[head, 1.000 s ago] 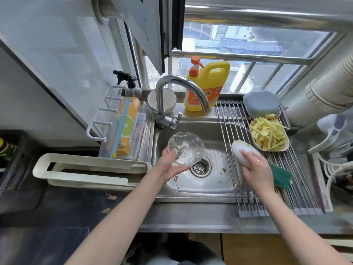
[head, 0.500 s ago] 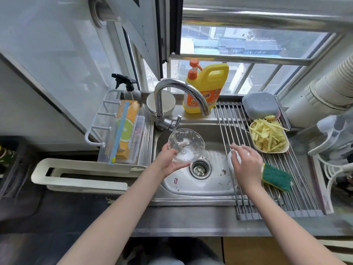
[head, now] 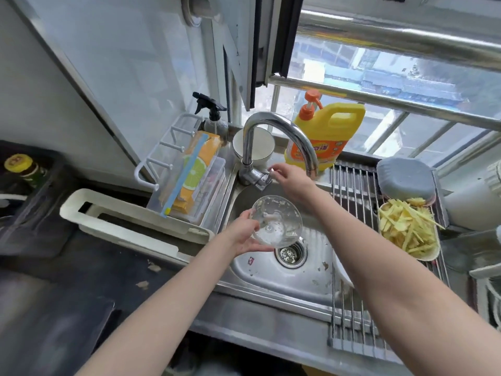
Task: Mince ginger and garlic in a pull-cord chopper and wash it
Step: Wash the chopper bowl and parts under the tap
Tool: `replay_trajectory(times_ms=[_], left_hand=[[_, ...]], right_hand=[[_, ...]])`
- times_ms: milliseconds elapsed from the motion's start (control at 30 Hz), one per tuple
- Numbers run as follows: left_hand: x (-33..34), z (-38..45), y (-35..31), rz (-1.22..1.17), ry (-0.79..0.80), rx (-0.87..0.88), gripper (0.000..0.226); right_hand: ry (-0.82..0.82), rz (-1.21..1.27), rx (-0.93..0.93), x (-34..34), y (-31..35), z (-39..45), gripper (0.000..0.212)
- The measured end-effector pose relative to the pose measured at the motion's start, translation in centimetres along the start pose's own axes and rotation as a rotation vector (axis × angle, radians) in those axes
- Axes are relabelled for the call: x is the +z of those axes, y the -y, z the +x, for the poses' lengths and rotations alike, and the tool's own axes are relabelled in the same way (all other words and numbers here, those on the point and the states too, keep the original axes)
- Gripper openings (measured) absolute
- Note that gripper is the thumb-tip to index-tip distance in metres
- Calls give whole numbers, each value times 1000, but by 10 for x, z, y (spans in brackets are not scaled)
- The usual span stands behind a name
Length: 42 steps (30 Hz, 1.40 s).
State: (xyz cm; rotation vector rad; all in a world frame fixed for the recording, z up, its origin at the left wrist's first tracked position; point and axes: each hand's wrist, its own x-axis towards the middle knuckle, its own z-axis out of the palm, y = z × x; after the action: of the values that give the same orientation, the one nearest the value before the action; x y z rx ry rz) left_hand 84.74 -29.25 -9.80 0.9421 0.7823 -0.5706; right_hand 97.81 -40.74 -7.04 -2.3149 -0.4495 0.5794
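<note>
The clear chopper bowl is tilted over the sink, with bits of mince stuck inside and its centre post showing. My left hand grips it by the left rim and underside. My right hand reaches across to the base of the tap, and its fingertips pinch the small lever. No water runs from the spout. A white edge of the chopper lid shows on the drying rack under my right forearm.
A roll-up drying rack spans the sink's right side and bears a plate of ginger strips and a grey dish. A yellow detergent bottle and a white bowl stand behind the tap. A white tray lies left.
My right hand has left the white lid on the rack and moved up and left to the tap lever. My left hand has kept the bowl over the sink.
</note>
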Motion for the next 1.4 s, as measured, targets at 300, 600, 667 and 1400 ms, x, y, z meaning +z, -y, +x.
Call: replay_trajectory(times_ms=[300,600,667,1400], left_hand=[[0,14,0,-28,-10,-19,65],[13,21,-4,-2,-3,-6,62],[17,21,-4,3,6,4,61],[40,18,-16,177,86,48,30]], right_hand=[[-78,-149,49,10,-17,0,17],[-267,-220,-131,5,-28,-52,15],[-185,-271,-101,10,-30,-71,17],[-213,1046,469,-16,-42,-72,24]])
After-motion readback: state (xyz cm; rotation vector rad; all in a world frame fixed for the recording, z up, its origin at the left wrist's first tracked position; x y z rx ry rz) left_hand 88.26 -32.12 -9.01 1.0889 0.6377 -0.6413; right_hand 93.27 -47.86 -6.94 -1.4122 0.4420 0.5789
